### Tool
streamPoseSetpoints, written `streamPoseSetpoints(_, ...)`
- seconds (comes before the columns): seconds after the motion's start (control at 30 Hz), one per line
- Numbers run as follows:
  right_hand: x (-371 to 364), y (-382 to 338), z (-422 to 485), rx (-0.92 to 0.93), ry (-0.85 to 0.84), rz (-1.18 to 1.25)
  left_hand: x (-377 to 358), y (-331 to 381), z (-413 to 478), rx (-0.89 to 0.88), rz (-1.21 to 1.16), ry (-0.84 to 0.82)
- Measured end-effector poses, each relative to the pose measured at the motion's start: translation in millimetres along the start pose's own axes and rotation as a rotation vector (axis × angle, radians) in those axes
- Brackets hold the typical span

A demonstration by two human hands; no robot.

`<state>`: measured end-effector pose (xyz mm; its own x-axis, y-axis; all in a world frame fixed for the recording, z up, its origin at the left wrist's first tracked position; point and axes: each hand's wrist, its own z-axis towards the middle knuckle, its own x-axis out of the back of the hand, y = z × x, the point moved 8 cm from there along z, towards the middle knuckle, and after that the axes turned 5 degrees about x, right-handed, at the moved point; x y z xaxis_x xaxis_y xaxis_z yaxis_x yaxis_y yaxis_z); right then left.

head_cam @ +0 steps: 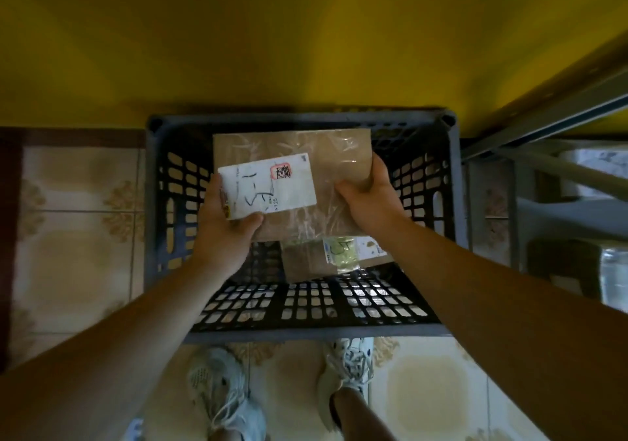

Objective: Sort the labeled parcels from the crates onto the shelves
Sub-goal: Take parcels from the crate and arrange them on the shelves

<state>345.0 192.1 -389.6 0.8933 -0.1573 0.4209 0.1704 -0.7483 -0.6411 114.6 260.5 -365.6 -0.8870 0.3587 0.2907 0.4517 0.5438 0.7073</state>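
Now the sorting is only partly done, I judge: one parcel (292, 155) is held over the crate (456, 182), toward its far edge, and a second parcel (306, 264) lies inside by the near edge. The left hand (226, 223) curls round the held parcel's left edge, the right hand (367, 202) round its right edge. The shelf (543, 114) stands right of the crate.

Both arms stretch forward — left hand (222, 226) and right hand (370, 202) grip the parcel (299, 146), thumbs on top.
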Motion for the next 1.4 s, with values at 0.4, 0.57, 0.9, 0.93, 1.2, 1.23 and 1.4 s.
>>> streamPoseSetpoints(0.4,88.4,-125.7,-258.8,0.153,0.110,0.313,104.5,150.8,-200.5,-0.153,0.133,-0.050)
streamPoseSetpoints(0.57,131.2,-189.4,-386.1,0.243,0.389,0.331,158.5,230.3,-297.5,-0.315,0.146,0.012)
streamPoseSetpoints(0.9,219.0,-293.4,-596.3,0.523,0.762,0.411,239.5,355.2,-482.1,-0.590,0.049,-0.073)
streamPoseSetpoints(0.93,224.8,-301.8,-610.7,0.562,0.759,0.410,244.1,360.6,-501.1,-0.626,-0.002,-0.056)
streamPoseSetpoints(1.2,269.9,-315.1,-717.8,0.794,0.709,0.501,276.5,378.4,-646.5,-0.799,-0.108,0.267)
streamPoseSetpoints(1.23,276.7,-311.3,-730.5,0.798,0.707,0.571,275.1,377.3,-662.6,-0.820,-0.100,0.284)
streamPoseSetpoints(1.4,287.8,-309.9,-789.8,0.906,0.626,0.735,268.9,368.6,-739.1,-0.934,-0.098,0.372)
